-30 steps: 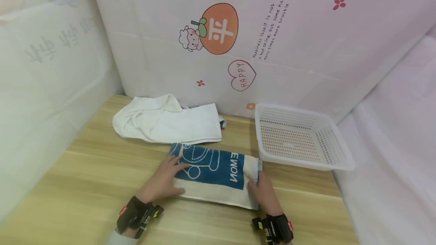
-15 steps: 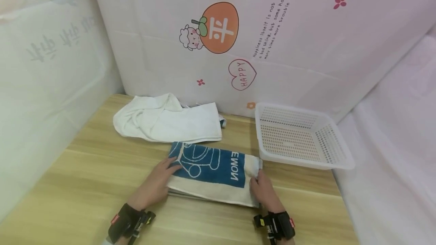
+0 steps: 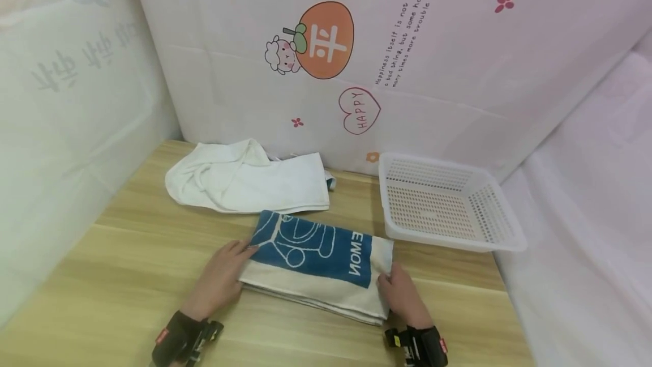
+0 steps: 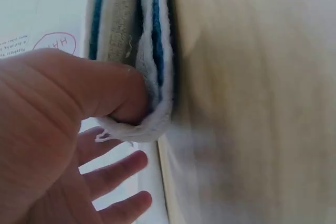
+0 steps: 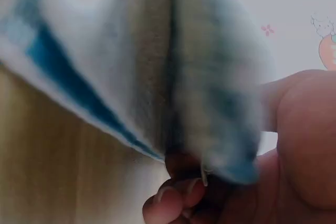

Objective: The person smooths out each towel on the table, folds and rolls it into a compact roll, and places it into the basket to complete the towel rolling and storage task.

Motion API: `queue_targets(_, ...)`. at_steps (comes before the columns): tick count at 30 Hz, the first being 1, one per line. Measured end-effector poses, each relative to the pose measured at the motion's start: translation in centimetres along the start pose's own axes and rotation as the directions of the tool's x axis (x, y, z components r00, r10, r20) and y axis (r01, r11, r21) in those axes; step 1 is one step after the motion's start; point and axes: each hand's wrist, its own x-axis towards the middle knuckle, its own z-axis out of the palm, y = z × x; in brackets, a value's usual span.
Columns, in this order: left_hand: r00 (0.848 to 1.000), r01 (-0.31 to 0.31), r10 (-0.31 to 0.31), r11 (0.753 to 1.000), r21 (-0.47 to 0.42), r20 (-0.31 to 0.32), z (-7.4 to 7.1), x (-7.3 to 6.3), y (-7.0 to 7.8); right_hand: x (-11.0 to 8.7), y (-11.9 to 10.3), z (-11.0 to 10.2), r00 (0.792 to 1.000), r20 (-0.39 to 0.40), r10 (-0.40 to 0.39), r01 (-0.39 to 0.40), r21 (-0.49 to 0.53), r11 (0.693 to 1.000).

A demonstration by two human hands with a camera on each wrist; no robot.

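Note:
A folded towel [image 3: 316,259], blue with white line drawings and letters and a cream border, lies between the two hands in the head view. At its left end my left hand [image 3: 220,276] grips the edge; in the left wrist view the thumb [image 4: 123,90] is tucked into the fold while several other fingers spread apart below. My right hand [image 3: 404,293] holds the right end near the front corner. Curled fingertips [image 5: 170,203] show under the blurred towel layers [image 5: 210,77] in the right wrist view. The stacked layers are visible along the near edge.
Behind the towel lies a white cloth [image 3: 254,183], loosely folded, against the printed backdrop [image 3: 229,72]. A white perforated plastic basket [image 3: 453,242] stands at the back right of the wooden table [image 3: 112,276]. White sheeting hangs on both sides.
The left hand has slid left and off the towel's top face to its left edge. The towel's near right corner has shifted slightly toward the person, with the right hand holding on.

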Motion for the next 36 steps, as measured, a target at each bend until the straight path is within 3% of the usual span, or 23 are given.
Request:
queue_targets(5, 1.000, -0.002, 0.003, 1.000, -0.021, 0.027, 0.1, -0.2, -0.2, -0.9, 0.0, 0.4, 0.999, -0.001, 0.039, -0.039, -0.019, 0.999)
queue_targets(9, 0.999, -0.006, 0.009, 0.998, -0.062, 0.053, -0.3, -0.1, -0.5, -1.1, -0.2, 0.2, 0.999, -0.006, 0.051, -0.051, -0.119, 0.992)
queue_targets(14, 0.997, -0.010, 0.024, 0.982, -0.191, 0.073, -0.9, 0.5, -0.8, -2.1, -1.7, -0.2, 0.987, -0.151, -0.045, 0.016, -0.187, 0.982)
queue_targets(17, 0.997, -0.021, 0.039, 0.966, -0.259, 0.062, -0.8, 1.3, -0.4, -2.5, -2.8, 0.5, 0.983, -0.133, -0.125, 0.098, -0.191, 0.977)
queue_targets(21, 0.996, -0.054, 0.070, 0.969, -0.242, 0.056, 0.0, 2.3, 0.4, -2.6, -3.7, 1.9, 0.987, -0.050, -0.154, 0.141, -0.203, 0.969)
queue_targets(24, 0.997, -0.044, 0.056, 0.980, -0.194, 0.056, 0.3, 2.6, 0.6, -2.3, -4.0, 2.5, 0.989, -0.030, -0.143, 0.133, -0.220, 0.966)
queue_targets(31, 0.996, 0.036, -0.024, 0.990, -0.138, 0.084, -0.1, 1.7, 0.6, -0.9, -3.1, 2.1, 0.986, -0.040, -0.163, 0.145, -0.280, 0.949)
queue_targets(36, 0.995, 0.075, -0.065, 0.989, -0.128, 0.079, -0.8, 0.8, 1.5, -1.2, -3.6, 1.4, 0.995, -0.055, -0.086, 0.063, -0.339, 0.939)
